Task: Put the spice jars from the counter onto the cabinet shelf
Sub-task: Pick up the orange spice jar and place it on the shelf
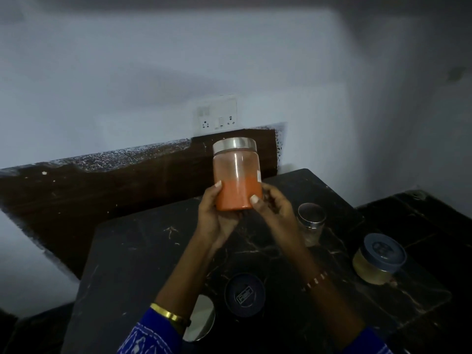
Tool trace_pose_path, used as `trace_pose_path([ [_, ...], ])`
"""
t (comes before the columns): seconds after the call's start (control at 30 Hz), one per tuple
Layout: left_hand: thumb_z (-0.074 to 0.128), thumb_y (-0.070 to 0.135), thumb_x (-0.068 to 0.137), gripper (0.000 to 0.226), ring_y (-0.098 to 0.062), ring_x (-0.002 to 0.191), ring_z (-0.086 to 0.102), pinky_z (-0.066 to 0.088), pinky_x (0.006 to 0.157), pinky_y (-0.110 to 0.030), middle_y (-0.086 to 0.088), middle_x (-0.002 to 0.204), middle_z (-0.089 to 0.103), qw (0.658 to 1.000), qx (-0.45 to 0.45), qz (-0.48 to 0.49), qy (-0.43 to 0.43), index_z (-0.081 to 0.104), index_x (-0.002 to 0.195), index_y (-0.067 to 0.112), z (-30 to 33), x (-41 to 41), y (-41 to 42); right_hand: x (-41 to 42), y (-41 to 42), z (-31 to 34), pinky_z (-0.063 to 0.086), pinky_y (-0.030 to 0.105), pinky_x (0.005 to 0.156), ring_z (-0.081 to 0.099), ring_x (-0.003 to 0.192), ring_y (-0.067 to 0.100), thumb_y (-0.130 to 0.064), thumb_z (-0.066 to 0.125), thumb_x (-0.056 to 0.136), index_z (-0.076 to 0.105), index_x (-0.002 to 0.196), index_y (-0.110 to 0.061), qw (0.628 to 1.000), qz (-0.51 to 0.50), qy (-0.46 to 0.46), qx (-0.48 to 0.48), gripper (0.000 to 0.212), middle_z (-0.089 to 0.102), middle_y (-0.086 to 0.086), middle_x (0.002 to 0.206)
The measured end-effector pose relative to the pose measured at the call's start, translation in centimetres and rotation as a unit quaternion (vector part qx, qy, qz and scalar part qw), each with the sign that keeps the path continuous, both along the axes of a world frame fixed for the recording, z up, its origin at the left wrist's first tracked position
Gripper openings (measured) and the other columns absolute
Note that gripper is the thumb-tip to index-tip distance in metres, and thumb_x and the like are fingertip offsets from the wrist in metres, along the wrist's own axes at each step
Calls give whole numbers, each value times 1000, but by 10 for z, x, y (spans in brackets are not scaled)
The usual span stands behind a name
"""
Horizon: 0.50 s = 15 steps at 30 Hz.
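Note:
A clear jar (236,175) with a steel lid, half full of orange-red powder, is lifted above the black counter (132,251). My left hand (217,215) grips its lower left side, thumb up along the glass. My right hand (273,208) grips the lower right side. On the counter stand a small glass jar with a steel lid (311,221), a blue-lidded jar of pale yellow contents (378,259), a dark blue-lidded jar (244,293) and a steel-lidded jar (203,318) partly hidden by my left forearm. No cabinet shelf is in view.
A dark brown backsplash (102,185) runs along the white wall, with a socket plate (217,114) above it. A second black counter section (421,221) lies to the right, beyond a gap. The scene is dim.

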<state>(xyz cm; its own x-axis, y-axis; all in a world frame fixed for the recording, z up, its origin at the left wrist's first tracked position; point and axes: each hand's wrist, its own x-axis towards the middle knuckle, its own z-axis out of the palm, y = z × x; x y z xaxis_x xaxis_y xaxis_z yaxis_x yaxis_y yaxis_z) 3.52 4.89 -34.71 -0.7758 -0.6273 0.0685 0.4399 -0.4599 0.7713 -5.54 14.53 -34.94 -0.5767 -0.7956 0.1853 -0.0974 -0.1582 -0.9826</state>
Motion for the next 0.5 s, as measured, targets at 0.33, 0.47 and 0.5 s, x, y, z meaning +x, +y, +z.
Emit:
trace_pose_path([
  [0.33,36,47,91,39,-7,87,65,54,70,-20,-6,106,61,949,-186,184,-179,51,114,18,-3,19,-14,43,-19,1,50,7,69,51,102,-5,-38,73,63,36,120,-35,994,-85,40,-64,68,44,-24,113],
  [0.47,26,39,97,43,0,81,65,53,61,-11,3,98,64,940,-201,214,-174,52,119,12,-2,31,-18,59,-33,5,49,12,75,51,109,3,-32,78,66,36,126,-31,986,-129,87,-66,73,45,-12,123],
  [0.5,25,43,95,43,-4,87,66,54,66,-15,2,101,64,945,-194,206,-164,53,118,18,-2,35,-18,63,-36,6,49,10,74,49,110,2,-34,77,65,35,127,-31,984,-135,98,-63,75,44,-10,125],
])
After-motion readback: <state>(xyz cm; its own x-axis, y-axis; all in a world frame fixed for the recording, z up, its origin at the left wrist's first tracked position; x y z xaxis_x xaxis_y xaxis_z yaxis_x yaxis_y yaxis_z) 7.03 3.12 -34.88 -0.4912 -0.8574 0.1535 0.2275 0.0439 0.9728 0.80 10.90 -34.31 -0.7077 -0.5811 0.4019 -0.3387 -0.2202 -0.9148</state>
